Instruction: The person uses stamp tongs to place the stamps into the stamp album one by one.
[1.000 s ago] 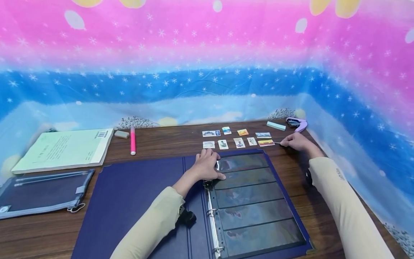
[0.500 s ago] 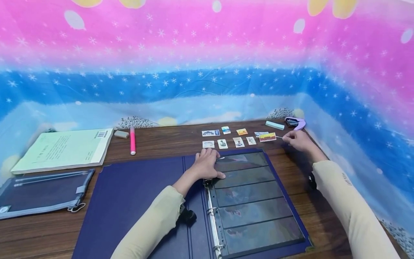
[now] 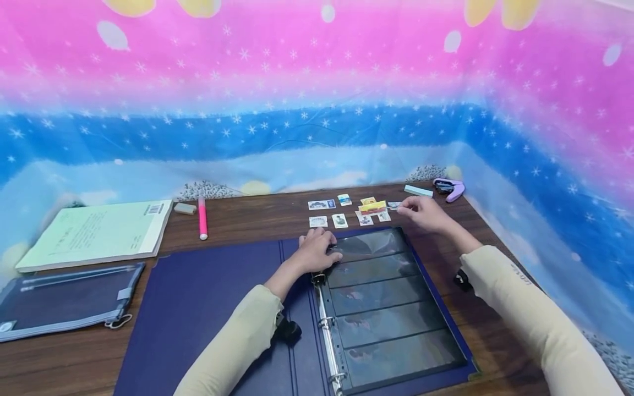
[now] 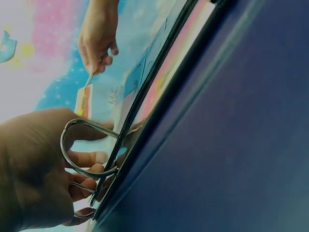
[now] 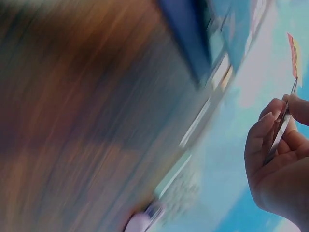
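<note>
My right hand [image 3: 427,213] pinches metal tweezers [image 5: 278,138] between thumb and fingers. Their tips hold a red and yellow postage stamp [image 3: 372,207] up in the air, where it overlaps other stamps in the head view. My left hand [image 3: 313,250] rests with spread, relaxed fingers on the top of a black stamp page [image 3: 386,300], by the upper ring. The page has clear strip pockets and sits in an open dark blue ring binder [image 3: 218,308]. Metal rings [image 4: 67,140] arch beside the left fingers in the left wrist view.
Several loose stamps [image 3: 322,204] lie in two rows behind the binder. A pale green block [image 3: 418,191] and a purple stapler [image 3: 449,190] are at back right. Leftward are a pink marker [image 3: 202,219], an eraser [image 3: 185,208], a green book [image 3: 94,234] and a zip pouch [image 3: 69,297].
The red and yellow stamp has been lifted off the table by the tweezers. My right hand has carried it leftward over the other stamps. The left hand has stayed on the page.
</note>
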Tool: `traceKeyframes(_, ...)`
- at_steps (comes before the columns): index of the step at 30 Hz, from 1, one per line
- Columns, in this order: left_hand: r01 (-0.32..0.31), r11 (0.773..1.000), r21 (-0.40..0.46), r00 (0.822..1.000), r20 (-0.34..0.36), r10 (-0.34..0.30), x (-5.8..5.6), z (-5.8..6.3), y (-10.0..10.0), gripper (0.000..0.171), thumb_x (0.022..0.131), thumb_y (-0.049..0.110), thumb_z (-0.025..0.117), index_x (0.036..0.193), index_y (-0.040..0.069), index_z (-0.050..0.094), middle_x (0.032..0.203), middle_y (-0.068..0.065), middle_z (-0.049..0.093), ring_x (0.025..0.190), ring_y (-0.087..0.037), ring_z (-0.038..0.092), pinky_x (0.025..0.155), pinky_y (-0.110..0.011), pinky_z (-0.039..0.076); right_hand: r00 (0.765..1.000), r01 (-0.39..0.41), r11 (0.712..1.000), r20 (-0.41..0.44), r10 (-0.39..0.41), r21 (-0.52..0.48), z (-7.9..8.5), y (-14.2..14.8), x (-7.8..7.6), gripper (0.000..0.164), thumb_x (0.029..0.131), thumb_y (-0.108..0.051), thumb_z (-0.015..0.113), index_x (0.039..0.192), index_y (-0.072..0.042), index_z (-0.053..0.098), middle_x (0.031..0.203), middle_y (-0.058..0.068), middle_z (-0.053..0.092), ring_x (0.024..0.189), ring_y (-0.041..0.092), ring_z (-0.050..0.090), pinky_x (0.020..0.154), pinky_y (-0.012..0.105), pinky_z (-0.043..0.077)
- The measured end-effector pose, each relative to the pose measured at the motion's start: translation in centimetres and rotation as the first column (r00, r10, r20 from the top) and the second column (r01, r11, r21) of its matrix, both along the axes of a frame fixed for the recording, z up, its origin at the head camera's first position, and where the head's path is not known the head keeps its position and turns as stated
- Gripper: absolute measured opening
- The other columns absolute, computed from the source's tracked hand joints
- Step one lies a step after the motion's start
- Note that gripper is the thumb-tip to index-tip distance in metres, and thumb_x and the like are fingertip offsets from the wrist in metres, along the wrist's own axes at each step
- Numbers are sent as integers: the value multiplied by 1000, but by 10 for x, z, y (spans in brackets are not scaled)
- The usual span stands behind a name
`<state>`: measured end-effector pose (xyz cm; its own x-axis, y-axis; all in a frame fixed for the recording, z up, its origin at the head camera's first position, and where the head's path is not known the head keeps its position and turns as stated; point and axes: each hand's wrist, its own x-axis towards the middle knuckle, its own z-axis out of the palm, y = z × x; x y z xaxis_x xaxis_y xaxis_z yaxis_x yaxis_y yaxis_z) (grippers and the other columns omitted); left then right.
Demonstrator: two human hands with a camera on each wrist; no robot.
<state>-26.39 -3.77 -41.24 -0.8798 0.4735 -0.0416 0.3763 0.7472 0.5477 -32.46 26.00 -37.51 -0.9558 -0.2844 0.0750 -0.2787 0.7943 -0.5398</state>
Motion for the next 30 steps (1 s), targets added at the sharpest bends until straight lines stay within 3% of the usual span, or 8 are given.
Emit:
traceKeyframes(3, -19, 999, 31, 1000, -24, 20, 1, -3, 1, 17, 93, 21, 54, 103, 8, 55, 103, -8, 49, 92, -23, 39, 76, -35, 20, 999, -35, 999, 38, 35, -8, -4, -20, 2, 22, 94, -19, 54, 93, 1, 64, 80, 12, 61, 66, 13, 48, 66, 28, 40)
traceKeyframes(6, -45, 998, 45, 997, -57, 48, 0, -4, 4, 8, 94, 13, 48, 94, 8, 54, 97, -8, 52, 85, -22, 41, 74, -34, 20, 996, -72, 997, 56, 71, 3, -7, -36, 3, 20, 93, -17, 55, 94, 0, 65, 82, 12, 63, 69, 13, 51, 68, 28, 41)
traceKeyframes(10, -87, 996, 37, 992, -87, 90, -2, -5, 7, 14, 95, 10, 43, 89, 8, 56, 93, -7, 56, 79, -20, 46, 73, -33, 22, 991, -112, 993, 83, 109, 28, -11, -50, 2, 19, 93, -17, 55, 96, -2, 66, 87, 12, 65, 71, 13, 52, 70, 28, 41)
traceKeyframes(17, -133, 991, 27, 984, -118, 136, -3, -4, 10, 15, 94, 9, 44, 92, 7, 59, 95, -6, 62, 85, -22, 55, 74, -35, 29, 976, -164, 986, 155, 155, 45, -14, -56, 1, 17, 92, -17, 56, 92, -4, 67, 86, 9, 65, 78, 17, 55, 77, 32, 41)
traceKeyframes(30, -144, 987, 71, 980, -128, 152, -3, -9, 11, 14, 96, 14, 46, 91, 8, 57, 95, -5, 61, 81, -20, 49, 77, -38, 28, 913, -248, 968, 343, 220, 40, -15, -49, -8, 20, 93, -18, 55, 99, -3, 66, 89, 8, 63, 74, 14, 48, 71, 29, 39)
